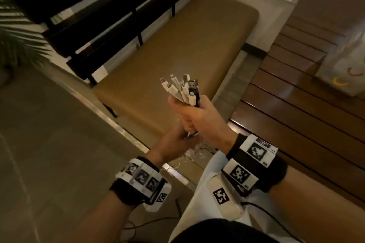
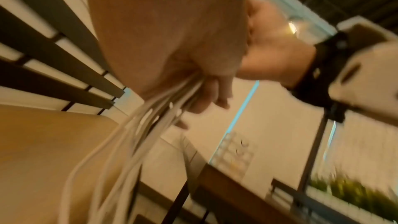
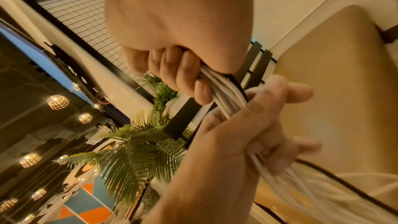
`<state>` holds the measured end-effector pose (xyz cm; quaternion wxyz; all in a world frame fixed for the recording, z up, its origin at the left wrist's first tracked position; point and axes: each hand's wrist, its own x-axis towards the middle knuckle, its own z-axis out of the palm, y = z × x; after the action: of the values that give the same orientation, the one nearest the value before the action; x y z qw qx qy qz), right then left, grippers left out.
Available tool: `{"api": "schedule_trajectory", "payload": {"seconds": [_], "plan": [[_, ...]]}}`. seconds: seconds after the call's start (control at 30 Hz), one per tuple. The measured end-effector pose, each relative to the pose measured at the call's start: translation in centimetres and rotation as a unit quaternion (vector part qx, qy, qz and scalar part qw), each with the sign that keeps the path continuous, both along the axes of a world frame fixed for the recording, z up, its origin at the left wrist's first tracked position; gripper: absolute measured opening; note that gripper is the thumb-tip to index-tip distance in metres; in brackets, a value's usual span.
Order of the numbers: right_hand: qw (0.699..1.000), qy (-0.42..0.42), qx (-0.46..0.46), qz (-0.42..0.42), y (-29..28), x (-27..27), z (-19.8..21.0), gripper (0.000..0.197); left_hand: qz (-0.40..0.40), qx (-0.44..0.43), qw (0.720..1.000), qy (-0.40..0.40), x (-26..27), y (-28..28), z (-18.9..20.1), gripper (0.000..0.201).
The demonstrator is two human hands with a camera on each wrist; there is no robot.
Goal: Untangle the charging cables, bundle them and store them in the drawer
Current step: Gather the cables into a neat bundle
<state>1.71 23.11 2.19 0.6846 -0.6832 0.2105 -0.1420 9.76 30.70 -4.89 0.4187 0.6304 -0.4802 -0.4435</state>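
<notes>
A bundle of charging cables (image 1: 181,89), mostly white with one black USB plug, stands with its plugs fanned upward above my right hand (image 1: 192,116), which grips the bundle in a fist. In the right wrist view my right hand's fingers (image 3: 178,74) are curled round the white cords (image 3: 226,88). Just below, my left hand (image 1: 175,140) holds the same cords; its fingers (image 3: 247,125) wrap them with the thumb sticking out. The loose cords (image 2: 146,125) trail down from my left hand (image 2: 204,91) toward my lap. No drawer is in view.
A tan cushioned bench (image 1: 177,45) with a dark slatted backrest (image 1: 98,6) lies ahead. A brown slatted wooden surface (image 1: 296,104) to the right carries a plastic bag (image 1: 345,61). A palm plant (image 1: 15,35) stands at the far left.
</notes>
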Motion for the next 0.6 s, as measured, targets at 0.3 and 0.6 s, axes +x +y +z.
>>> {"api": "schedule_trajectory", "payload": {"seconds": [0.3,0.6], "plan": [[0.999,0.004,0.004,-0.046,-4.5,-5.1,0.6,0.042,0.002,-0.005,1.0,0.003,-2.0,-4.7,-0.9,0.043],[0.968,-0.1,-0.016,-0.229,-14.2,-12.7,4.5,0.037,-0.13,0.029,0.984,-0.117,-1.9,-16.3,4.0,0.045]]}}
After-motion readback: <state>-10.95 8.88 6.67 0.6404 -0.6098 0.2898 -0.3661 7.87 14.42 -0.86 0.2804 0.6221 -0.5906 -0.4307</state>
